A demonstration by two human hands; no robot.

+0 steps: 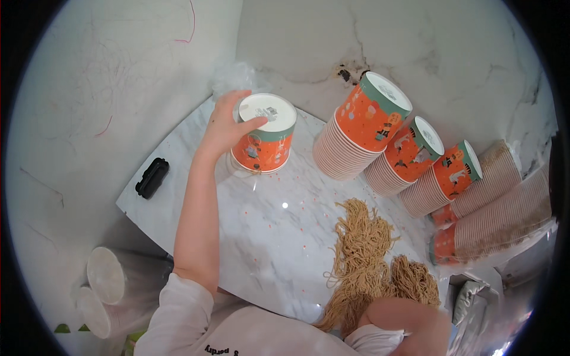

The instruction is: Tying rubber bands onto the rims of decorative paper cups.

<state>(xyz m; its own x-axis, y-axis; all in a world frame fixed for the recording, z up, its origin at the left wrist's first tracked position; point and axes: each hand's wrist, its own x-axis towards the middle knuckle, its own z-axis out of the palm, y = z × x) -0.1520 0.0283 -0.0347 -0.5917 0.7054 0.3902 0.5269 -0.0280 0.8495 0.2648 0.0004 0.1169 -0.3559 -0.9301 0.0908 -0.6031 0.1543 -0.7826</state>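
Observation:
My left hand is closed around an orange and green paper tub standing upside down on the table. The thumb lies over its white base, and the other fingers go round its far left side, partly hidden. A thin tan strand shows by the tub's lower rim. My right arm bends at the lower right, beside a heap of tan, stringy strands; its hand is out of sight. A second, darker bundle of strands lies next to that heap.
Upside-down stacks of paper tubs line the table's right side, with bagged stacks farther right. A black clip-like object lies at the left edge. Clear-wrapped stacks stand below the table. Walls close off the back and left.

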